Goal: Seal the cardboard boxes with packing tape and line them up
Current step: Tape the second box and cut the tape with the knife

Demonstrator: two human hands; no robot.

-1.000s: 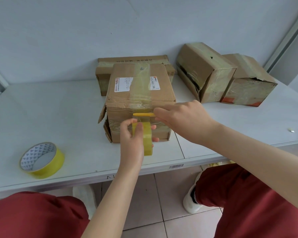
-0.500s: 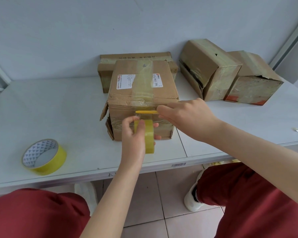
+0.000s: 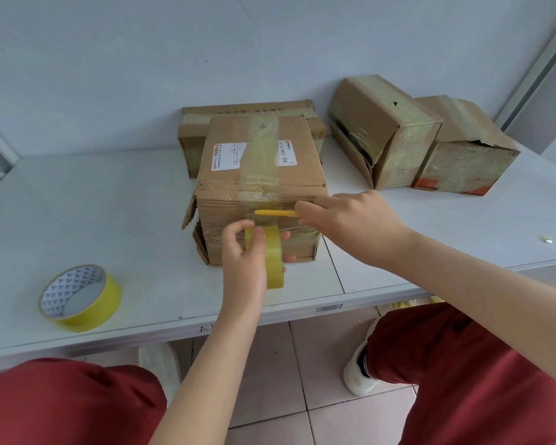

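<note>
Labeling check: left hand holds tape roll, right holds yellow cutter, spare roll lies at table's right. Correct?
No: head view shows the spare roll on the left of the table. The left hand holds the tape roll, the right hand the yellow cutter, as stated.

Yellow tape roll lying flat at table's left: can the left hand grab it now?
Probably not yet: the left hand grips a second yellow tape roll. Nothing stands between it and the flat yellow tape roll.
</note>
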